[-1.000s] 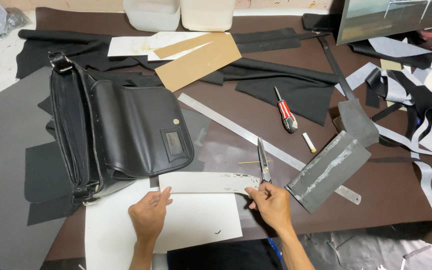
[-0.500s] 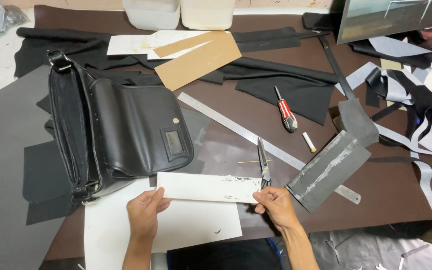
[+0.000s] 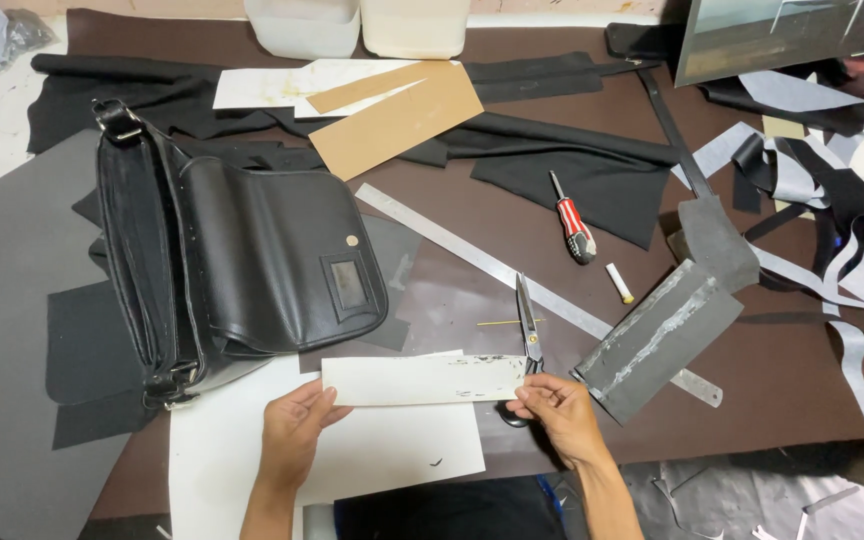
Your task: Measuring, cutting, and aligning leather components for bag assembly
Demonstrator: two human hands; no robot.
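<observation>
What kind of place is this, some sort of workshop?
Most likely a leather or bag-making workbench. A finished black bag lies among cut black scraps, with scissors, a long metal ruler and a screwdriver on the brown table. Both hands, left and right, hold a white strip.

We see a black leather bag [image 3: 242, 260] lying flap-up at the left of the dark brown table [image 3: 772, 390], with a long steel ruler [image 3: 472, 258] running diagonally beside it. A red-handled screwdriver [image 3: 572, 220] rests on black fabric [image 3: 592, 170], a small white stick [image 3: 619, 283] near it. Tan card pieces [image 3: 397, 115] lie toward the back, and grey and black strips [image 3: 832, 220] are heaped at the right.
</observation>
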